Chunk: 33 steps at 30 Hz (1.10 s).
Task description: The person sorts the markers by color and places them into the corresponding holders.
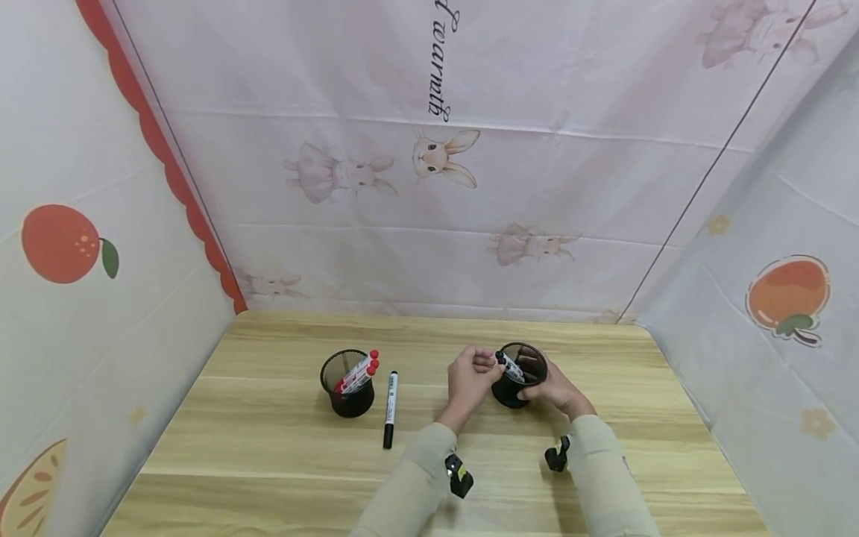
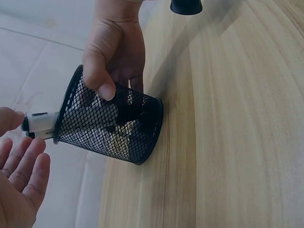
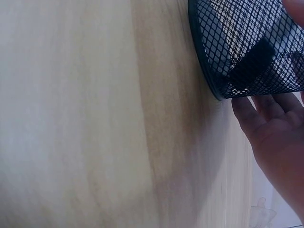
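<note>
My right hand (image 1: 555, 389) grips a black mesh pen cup (image 2: 111, 118) from its right side, thumb and fingers on opposite sides of the wall. Standing on the table, the cup holds white markers with black ends, leaning towards its left rim. My left hand (image 1: 467, 382) is at that rim. Its thumb touches the black end of one white marker (image 2: 43, 122), apparently pinching it against a finger that is hidden; its other fingers (image 2: 35, 166) are loosely extended. Through the mesh in the right wrist view, a dark marker cap (image 3: 254, 61) shows low inside the cup.
A second black mesh cup (image 1: 352, 405) stands to the left, holding several white markers with red ends (image 1: 359, 375). Between the two cups, nearer the left one, a white marker with a black cap (image 1: 391, 410) lies on the wooden table (image 1: 268, 447). Printed cloth walls (image 1: 429, 268) surround the table.
</note>
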### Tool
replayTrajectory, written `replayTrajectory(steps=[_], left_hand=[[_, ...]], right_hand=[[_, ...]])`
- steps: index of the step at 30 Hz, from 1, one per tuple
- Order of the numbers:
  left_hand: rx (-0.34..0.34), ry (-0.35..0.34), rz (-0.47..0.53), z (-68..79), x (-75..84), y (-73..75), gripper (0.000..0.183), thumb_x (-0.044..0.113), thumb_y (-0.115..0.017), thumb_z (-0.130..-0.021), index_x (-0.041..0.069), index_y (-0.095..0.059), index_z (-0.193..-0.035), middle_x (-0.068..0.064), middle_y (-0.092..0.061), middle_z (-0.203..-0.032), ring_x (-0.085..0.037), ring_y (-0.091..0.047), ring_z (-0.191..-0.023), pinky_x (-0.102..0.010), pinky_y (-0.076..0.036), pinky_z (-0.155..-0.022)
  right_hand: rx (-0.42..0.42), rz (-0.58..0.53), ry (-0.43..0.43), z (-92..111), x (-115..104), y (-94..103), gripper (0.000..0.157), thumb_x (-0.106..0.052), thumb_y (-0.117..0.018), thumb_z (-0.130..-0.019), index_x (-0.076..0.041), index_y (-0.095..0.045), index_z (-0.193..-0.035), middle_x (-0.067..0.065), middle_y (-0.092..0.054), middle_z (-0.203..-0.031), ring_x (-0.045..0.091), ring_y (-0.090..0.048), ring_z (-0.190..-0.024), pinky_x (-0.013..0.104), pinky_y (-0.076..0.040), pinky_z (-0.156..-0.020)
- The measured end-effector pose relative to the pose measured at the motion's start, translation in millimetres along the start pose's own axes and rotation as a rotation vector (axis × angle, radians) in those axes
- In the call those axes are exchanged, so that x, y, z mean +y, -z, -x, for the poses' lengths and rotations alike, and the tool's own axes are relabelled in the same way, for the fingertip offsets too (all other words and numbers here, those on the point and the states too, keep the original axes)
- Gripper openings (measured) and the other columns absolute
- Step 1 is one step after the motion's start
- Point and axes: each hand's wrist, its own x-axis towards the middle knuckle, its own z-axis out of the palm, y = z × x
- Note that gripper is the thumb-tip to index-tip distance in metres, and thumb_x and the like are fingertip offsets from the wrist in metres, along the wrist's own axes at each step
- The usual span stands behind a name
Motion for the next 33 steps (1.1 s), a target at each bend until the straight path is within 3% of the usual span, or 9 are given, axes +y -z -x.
replayTrajectory(steps=[7, 12, 20, 29, 33], left_hand=[[0.014, -0.011, -0.016, -1.0, 0.0, 1.3, 0.023, 0.006, -0.074, -0.063, 0.006, -0.059, -0.081, 0.003, -0.061, -0.070, -0.005, -0.057, -0.058, -0.019, -0.047, -0.054], [-0.012, -0.029, -0.054, 4.1, -1.1, 5.3, 0.024, 0.012, -0.073, -0.065, 0.006, -0.059, -0.084, 0.000, -0.061, -0.074, -0.006, -0.057, -0.063, -0.019, -0.048, -0.057], [-0.052, -0.171, -0.328, 17.7, -12.2, 21.9, 0.026, 0.026, -0.068, -0.071, 0.012, -0.061, -0.091, 0.003, -0.060, -0.084, -0.014, -0.057, -0.077, -0.026, -0.046, -0.068], [-0.145, -0.181, -0.654, 16.3, -21.6, 49.5, 0.033, 0.034, -0.067, -0.071, 0.021, -0.060, -0.101, 0.003, -0.055, -0.096, -0.014, -0.054, -0.083, -0.029, -0.045, -0.064], [-0.142, -0.206, -0.757, 16.9, -28.5, 60.2, 0.032, 0.034, -0.067, -0.071, 0.021, -0.061, -0.100, 0.003, -0.055, -0.096, -0.014, -0.054, -0.083, -0.031, -0.045, -0.064]], right_hand=[[0.006, -0.022, 0.040, -1, 0, -0.8, 0.088, 0.016, -0.068, -0.053, 0.012, -0.021, -0.127, 0.037, -0.027, -0.123, 0.048, -0.023, -0.115, 0.057, -0.014, -0.093], [0.002, -0.004, 0.049, 0, 4, 1.0, 0.087, 0.015, -0.068, -0.053, 0.012, -0.022, -0.126, 0.037, -0.029, -0.122, 0.049, -0.024, -0.113, 0.057, -0.015, -0.093], [0.010, 0.002, 0.030, 3, 6, 2.9, 0.086, 0.014, -0.069, -0.053, 0.008, -0.025, -0.127, 0.034, -0.031, -0.122, 0.047, -0.027, -0.112, 0.056, -0.015, -0.093], [0.013, 0.012, 0.011, 1, 1, 0.1, 0.089, 0.015, -0.068, -0.054, 0.009, -0.021, -0.129, 0.035, -0.025, -0.126, 0.045, -0.023, -0.116, 0.055, -0.015, -0.094], [0.012, 0.003, 0.014, 0, 3, -0.5, 0.089, 0.016, -0.068, -0.053, 0.009, -0.021, -0.128, 0.036, -0.025, -0.125, 0.046, -0.023, -0.116, 0.055, -0.015, -0.094]])
